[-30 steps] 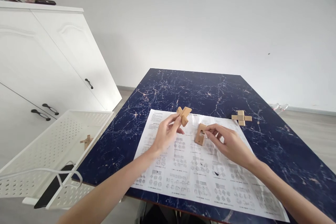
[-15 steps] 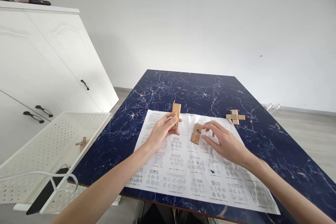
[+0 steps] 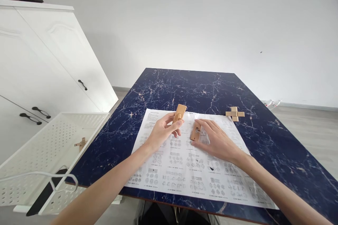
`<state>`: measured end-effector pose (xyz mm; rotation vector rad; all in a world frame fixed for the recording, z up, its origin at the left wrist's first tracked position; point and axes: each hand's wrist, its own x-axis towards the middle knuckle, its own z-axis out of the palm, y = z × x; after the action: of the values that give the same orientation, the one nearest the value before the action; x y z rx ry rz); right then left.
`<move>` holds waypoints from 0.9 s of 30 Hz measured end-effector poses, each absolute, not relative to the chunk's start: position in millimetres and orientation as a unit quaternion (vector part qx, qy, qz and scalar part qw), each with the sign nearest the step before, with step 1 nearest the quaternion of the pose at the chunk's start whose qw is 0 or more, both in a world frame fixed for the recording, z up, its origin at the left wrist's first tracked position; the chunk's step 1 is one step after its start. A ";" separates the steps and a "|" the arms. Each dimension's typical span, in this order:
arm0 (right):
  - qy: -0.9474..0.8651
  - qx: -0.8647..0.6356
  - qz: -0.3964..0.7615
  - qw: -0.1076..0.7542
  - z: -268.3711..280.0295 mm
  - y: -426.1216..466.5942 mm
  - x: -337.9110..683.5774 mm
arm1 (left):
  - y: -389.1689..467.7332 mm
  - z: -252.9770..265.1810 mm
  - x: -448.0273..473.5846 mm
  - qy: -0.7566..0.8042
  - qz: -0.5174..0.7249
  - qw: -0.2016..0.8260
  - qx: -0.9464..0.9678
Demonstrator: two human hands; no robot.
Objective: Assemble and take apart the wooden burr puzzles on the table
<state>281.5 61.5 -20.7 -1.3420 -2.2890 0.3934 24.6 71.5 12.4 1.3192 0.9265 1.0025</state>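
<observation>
My left hand point(image 3: 165, 129) is closed round a wooden puzzle piece point(image 3: 180, 110), held tilted above the paper. A rounded wooden part shows on its face near my thumb; whether it is a separate piece I cannot tell. A second, flat wooden puzzle piece point(image 3: 194, 134) with a cut-out in its middle lies on the printed sheet point(image 3: 182, 161). Over its right side, my right hand point(image 3: 218, 139) spans it, fingers at the far end and thumb at the near end. The sheet carries small diagrams and text.
An assembled wooden cross puzzle point(image 3: 234, 114) lies at the sheet's far right corner on the dark blue marbled table point(image 3: 190, 88). To the left, a white perforated basket point(image 3: 91, 121) holds another wooden cross point(image 3: 81, 143). A white cable point(image 3: 39, 174) crosses it. White cabinets point(image 3: 52, 59) stand beyond.
The piece in my left hand has tilted to the right and shows more of its face. My right hand's fingers have moved from the flat piece's right edge to its two ends.
</observation>
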 end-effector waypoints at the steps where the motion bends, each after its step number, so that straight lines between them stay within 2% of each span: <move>1: -0.828 -0.489 0.144 0.234 -21.2 61.3 280.3 | 70.9 12.7 25.4 0.401 0.427 0.570 0.576; 7: -0.778 -0.516 0.199 0.298 -11.8 57.1 282.7 | 64.4 4.8 30.9 0.423 0.441 0.439 0.659; 11: -0.657 -0.552 0.298 0.417 8.1 41.2 284.6 | 62.9 -5.5 31.5 0.393 0.465 0.300 0.735; 14: -0.580 -0.491 0.400 0.512 17.9 21.0 275.2 | 62.9 -10.8 32.1 0.357 0.470 0.211 0.779; 18: -0.501 -0.443 0.452 0.590 15.2 -0.3 251.1 | 61.6 -12.8 34.8 0.330 0.463 0.104 0.816; 22: -0.462 -0.447 0.454 0.617 8.6 -6.1 230.9 | 59.4 -10.2 37.2 0.321 0.453 0.053 0.830; 27: -0.453 -0.470 0.451 0.610 8.1 -6.5 222.0 | 57.4 -5.7 36.8 0.330 0.446 0.028 0.831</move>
<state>222.0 -6.5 8.1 -1.0843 -1.0453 1.0404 36.8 57.4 -5.7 2.5666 1.0176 1.3780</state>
